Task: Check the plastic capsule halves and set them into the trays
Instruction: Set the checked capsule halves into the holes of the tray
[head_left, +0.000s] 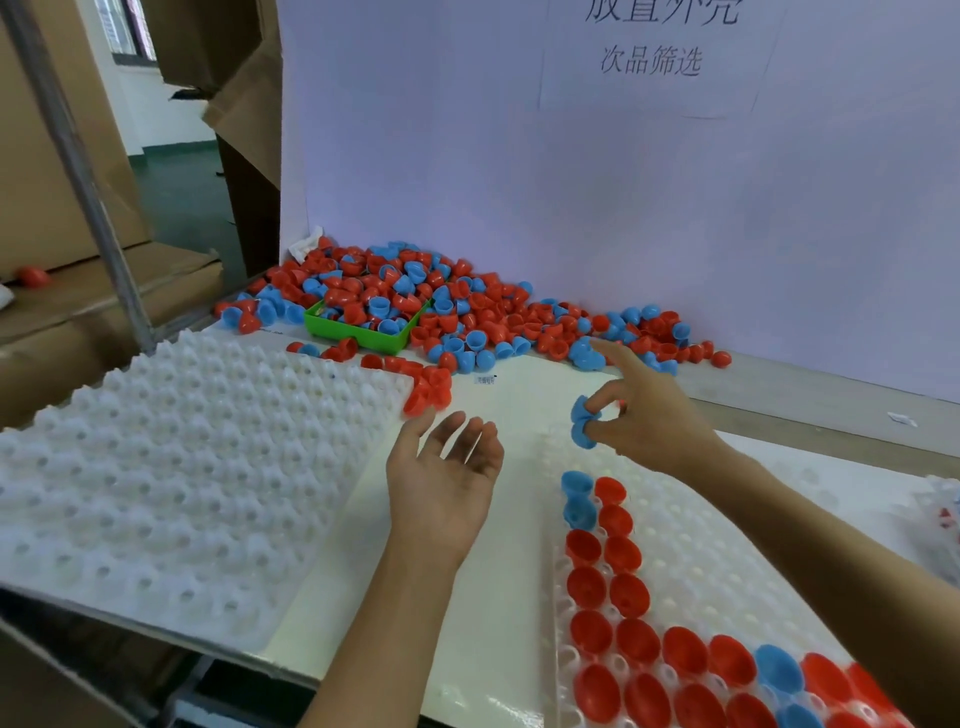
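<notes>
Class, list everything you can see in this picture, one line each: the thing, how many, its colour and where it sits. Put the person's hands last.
Loose capsule halves: a large heap, red and blue, along the white backboard.
Green bin: one, half buried in the heap.
Left tray: one, white, bare of halves.
Right tray: one, white, partly filled.
Seated halves: mostly red, some blue, in the right tray.
Paper sign: one, on the backboard.
Cardboard boxes: brown, far left.
Held blue halves: blue, count unclear.
Left hand: open, palm up.
Right hand: pinching the blue halves.
</notes>
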